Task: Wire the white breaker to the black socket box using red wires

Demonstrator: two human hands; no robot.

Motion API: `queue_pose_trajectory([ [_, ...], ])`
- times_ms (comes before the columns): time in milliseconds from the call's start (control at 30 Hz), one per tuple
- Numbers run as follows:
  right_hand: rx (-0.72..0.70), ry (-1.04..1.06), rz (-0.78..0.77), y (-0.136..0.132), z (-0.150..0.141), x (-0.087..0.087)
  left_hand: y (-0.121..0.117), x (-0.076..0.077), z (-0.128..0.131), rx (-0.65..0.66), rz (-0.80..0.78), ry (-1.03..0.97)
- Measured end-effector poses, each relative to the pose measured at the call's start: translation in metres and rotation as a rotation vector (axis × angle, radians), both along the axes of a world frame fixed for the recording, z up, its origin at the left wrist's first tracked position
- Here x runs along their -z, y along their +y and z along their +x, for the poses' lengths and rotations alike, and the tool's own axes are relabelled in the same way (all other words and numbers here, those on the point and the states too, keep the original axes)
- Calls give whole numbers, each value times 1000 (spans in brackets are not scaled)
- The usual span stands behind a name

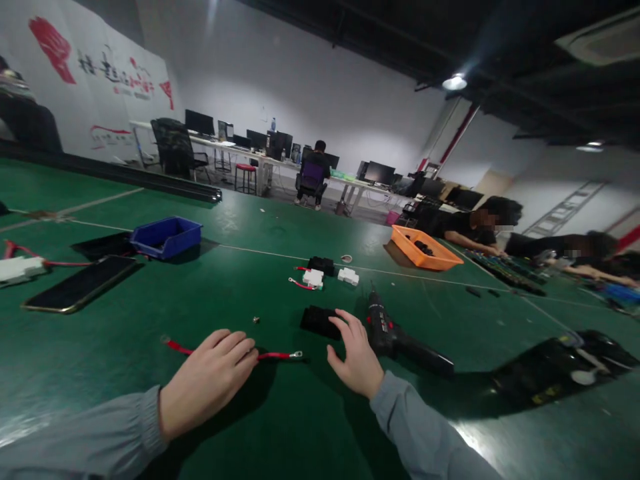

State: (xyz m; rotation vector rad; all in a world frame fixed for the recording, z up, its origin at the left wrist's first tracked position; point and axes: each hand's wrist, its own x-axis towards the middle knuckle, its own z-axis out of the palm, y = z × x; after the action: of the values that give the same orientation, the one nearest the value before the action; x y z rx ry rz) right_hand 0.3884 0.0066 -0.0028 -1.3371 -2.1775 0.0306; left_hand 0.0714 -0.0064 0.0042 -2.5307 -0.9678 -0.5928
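The green table [280,433] is supporting every work item. The orange bin [427,257] and blue bin [175,241] are standing beyond the hands, probably to keep contents contained and the near surface usable. The power driver [384,330] is lying just beside the right hand [357,357], bit pointing away, presumably for quick pickup. The black block [316,321] is lying flat, apparently within easy grasping reach. Two white connectors [313,278] [348,276] are resting farther out, likely staged together. A small metal part [256,320] is lying apart, perhaps so that it stays visible.

The red cable [277,356] is running beneath the left hand [213,377], both ends projecting; the palm is facing down, possibly steadying it. Whether those curved fingers are gripping cannot be told. The right hand is opening toward the block's near right edge, thumb spread; contact is remaining unclear. The cable's ring terminal [298,355] is pointing toward the right hand, between both hands.
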Motion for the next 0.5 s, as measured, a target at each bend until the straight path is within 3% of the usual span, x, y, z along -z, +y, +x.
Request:
queue_pose_trajectory([
  [167, 53, 158, -153, 22, -2, 7, 2, -2, -14, 2, 22, -101],
  [400, -19, 236, -189, 5, 1, 1, 5, -2, -32, -24, 11, -100],
  [500, -41, 441, -350, 5, 2, 1, 7, -2, -32, -19, -15, -83],
])
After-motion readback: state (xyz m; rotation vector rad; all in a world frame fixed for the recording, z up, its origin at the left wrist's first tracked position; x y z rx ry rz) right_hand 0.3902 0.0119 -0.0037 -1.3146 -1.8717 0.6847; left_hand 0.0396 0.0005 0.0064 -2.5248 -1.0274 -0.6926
